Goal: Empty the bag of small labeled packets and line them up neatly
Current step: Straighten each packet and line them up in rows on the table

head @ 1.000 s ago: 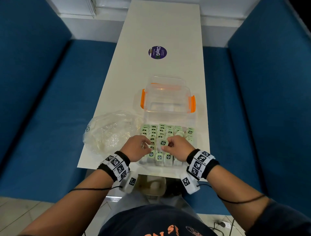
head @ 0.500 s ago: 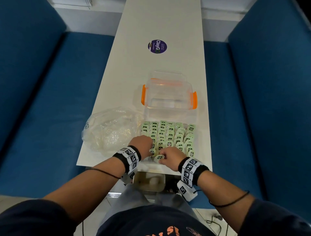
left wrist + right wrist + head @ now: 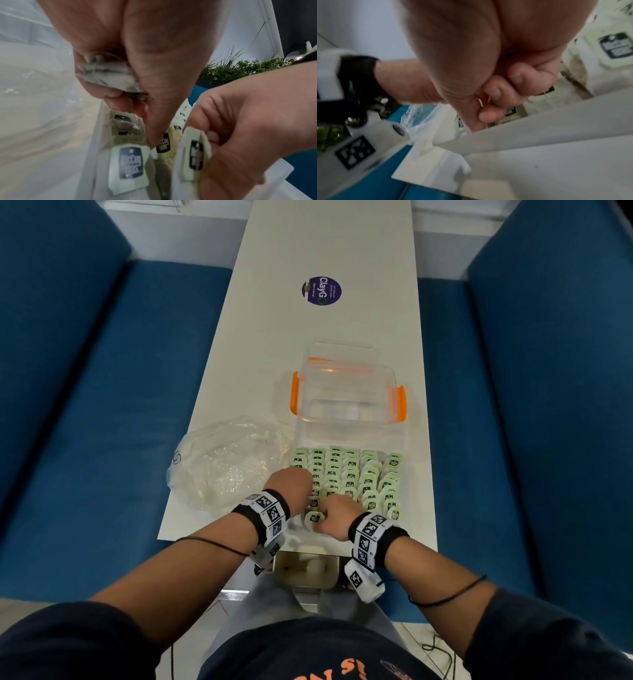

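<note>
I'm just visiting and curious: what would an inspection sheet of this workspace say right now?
Surface: long white table, a round purple sticker on it.
Job's things: green-labelled packets overlapped in columns on a clear lid; plastic bag crumpled to their left.
Clutter: clear box with orange latches behind the packets.
Hands: left hand grips a bunched packet; right hand pinches a packet at the near end of the rows.
Cables: thin black cords run along both forearms.
Surroundings: blue benches on both sides; greenery beyond.
</note>
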